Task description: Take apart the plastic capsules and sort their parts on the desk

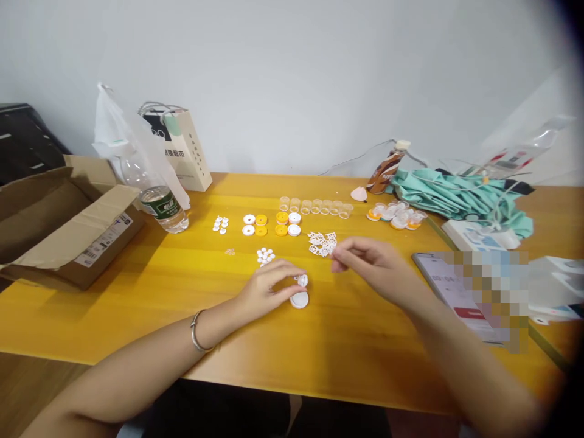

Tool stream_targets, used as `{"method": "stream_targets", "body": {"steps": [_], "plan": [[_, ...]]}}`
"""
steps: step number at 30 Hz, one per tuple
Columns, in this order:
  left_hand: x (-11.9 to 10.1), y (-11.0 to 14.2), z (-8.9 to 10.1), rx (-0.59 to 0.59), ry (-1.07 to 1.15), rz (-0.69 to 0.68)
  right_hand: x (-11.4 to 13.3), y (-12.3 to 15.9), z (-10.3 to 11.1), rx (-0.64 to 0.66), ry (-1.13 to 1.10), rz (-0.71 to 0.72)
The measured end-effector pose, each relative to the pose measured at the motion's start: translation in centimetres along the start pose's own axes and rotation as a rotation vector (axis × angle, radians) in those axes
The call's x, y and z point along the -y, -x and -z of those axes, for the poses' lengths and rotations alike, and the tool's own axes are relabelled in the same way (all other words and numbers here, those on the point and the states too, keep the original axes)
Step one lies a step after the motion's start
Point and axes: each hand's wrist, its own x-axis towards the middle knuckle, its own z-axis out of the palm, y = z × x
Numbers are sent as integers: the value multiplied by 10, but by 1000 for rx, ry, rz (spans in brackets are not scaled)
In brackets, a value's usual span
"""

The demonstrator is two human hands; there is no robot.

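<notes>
My left hand [271,286] curls its thumb and fingers around a small white plastic part [302,280]. Just below that part, a white round disc [300,300] lies on the table by my thumb. My right hand [369,261] hovers beside a pile of white openwork pieces [322,244], its thumb and fingertips pinched together; whether anything is between them is too small to make out. Left of the pile are white and yellow round caps [281,230], with small white domed pieces [265,256] just beyond my left hand.
A row of clear cups [314,207] stands at the back. Finished-looking round pieces [398,215] cluster near a brown bottle [387,167] and green cloth [460,194]. A phone [451,298] lies right; a cardboard box [68,225] and water bottle [164,208] stand left.
</notes>
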Motion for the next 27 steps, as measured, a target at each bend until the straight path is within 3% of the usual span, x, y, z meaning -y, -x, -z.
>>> {"method": "stream_targets", "body": {"steps": [4,9,17,27], "plan": [[3,-1,4,-39,-113,-30,-8,-11,-28,150,-209,-99],[5,-2,5,-36,-256,-154,-16,-3,-51,101,-371,-182],[5,-1,2,-22,-438,-302,-17,10,-59,26,-409,-173],[3,0,-1,30,-392,-188,-28,10,-64,-35,-302,-129]]}}
